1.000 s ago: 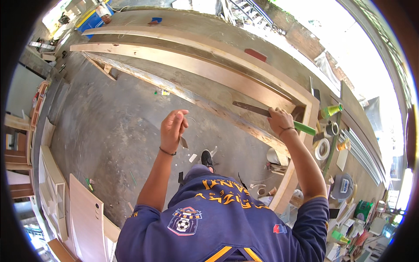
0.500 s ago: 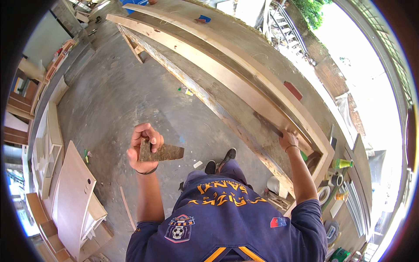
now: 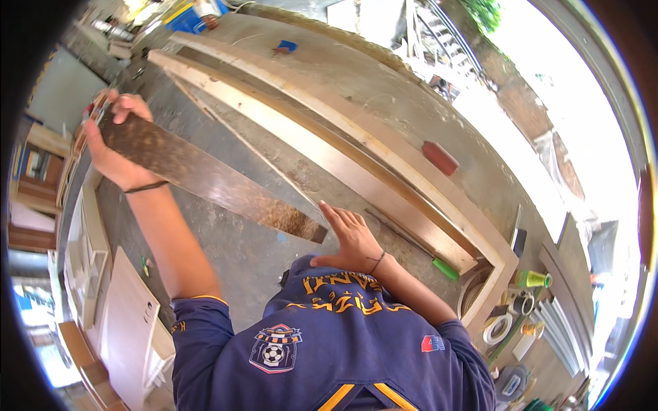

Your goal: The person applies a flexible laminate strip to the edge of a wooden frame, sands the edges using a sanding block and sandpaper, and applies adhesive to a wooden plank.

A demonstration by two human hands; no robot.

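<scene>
Sandpaper strip (image 3: 205, 179) is what we are gripping at ten o'clock in our left hand (image 3: 113, 147), while our right hand (image 3: 349, 240), fingers spread, is touching its five o'clock end.

the left arm reaches up and out to the left, elbow almost straight, and the left hand (image 3: 113, 147) is clenched in a grip with the thumb on top. the right arm is bent at the elbow; the right hand (image 3: 349, 236) is open, fingers spread and pointing up.
</scene>
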